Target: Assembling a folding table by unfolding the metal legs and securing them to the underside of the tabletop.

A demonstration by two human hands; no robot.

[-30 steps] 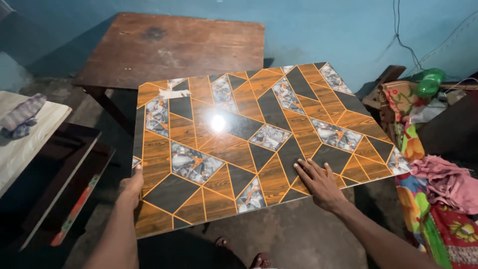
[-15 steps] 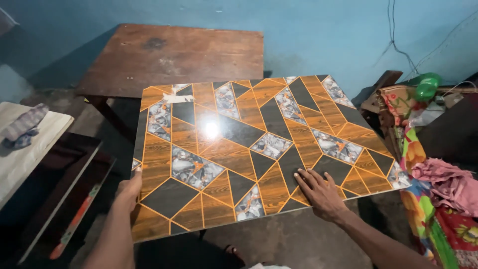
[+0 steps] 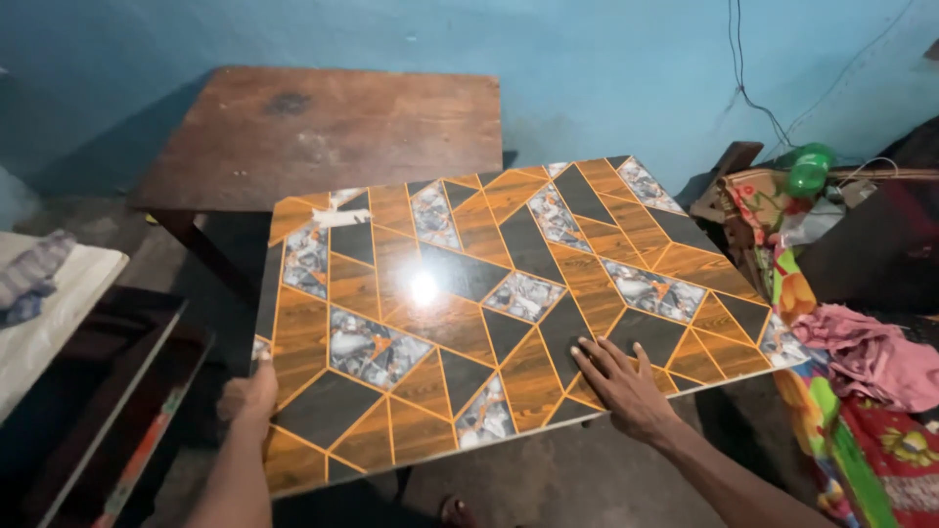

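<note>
Two hands were on the board. The right hand [image 3: 626, 386] lay flat, its fingers [image 3: 599, 354] spread and released, palm pressed onto the near edge of the patterned panel [image 3: 489, 303], holding nothing in a grasp. The left hand [image 3: 252, 396] gripped the panel's left edge, fingers curled around it, thumb side up, though the blur hid the fingertips themselves. The panel was a glossy rectangular sheet with orange wood-grain, black and grey marbled shapes in a geometric layout, a bright spot of light glaring near its middle. It sat tilted and raised above the floor, its far left corner overlapping the front of a bare brown wooden counter [image 3: 323, 132] that stood against the blue wall [image 3: 606, 59]. Off to the right lay a pink cloth [image 3: 871, 357] on bright flowered fabric [image 3: 880, 450], with a green plastic object [image 3: 810, 168] further back. At far left, a white surface [image 3: 59, 313] carried a crumpled grey rag [image 3: 34, 274].
</note>
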